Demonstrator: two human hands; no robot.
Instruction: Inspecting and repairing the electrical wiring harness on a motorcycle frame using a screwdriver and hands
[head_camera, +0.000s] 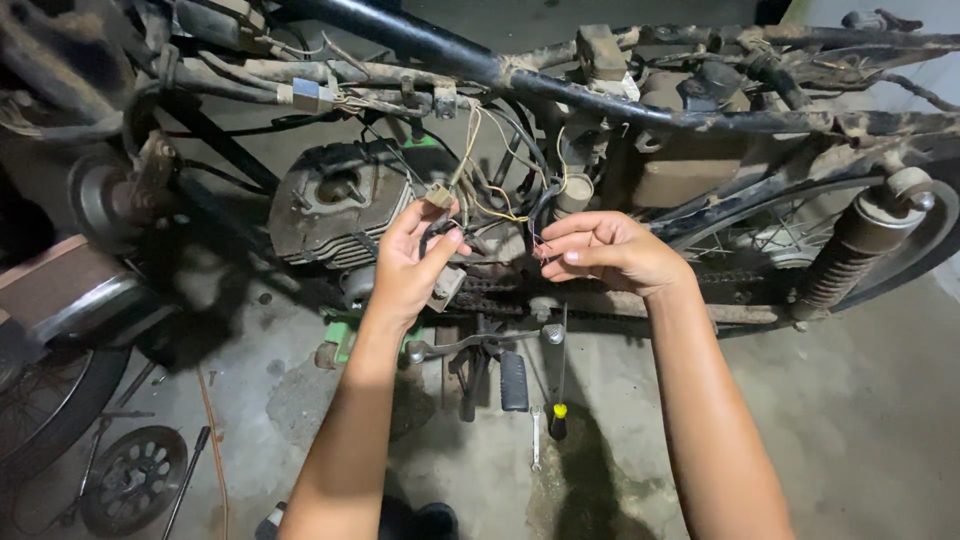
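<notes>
A stripped, dirty motorcycle frame stands in front of me with its engine exposed. Loose thin wires in yellow, white and black hang from the frame between my hands. My left hand pinches a small beige wire connector and a black lead beside the engine. My right hand has its fingertips closed on the thin wire ends at the middle of the harness. Both forearms reach up from the bottom of the view.
A screwdriver with a yellow-and-black handle and a small wrench lie on the concrete floor below the footpeg. A rear shock and spoked wheel are at right. A sprocket disc and another wheel sit at left.
</notes>
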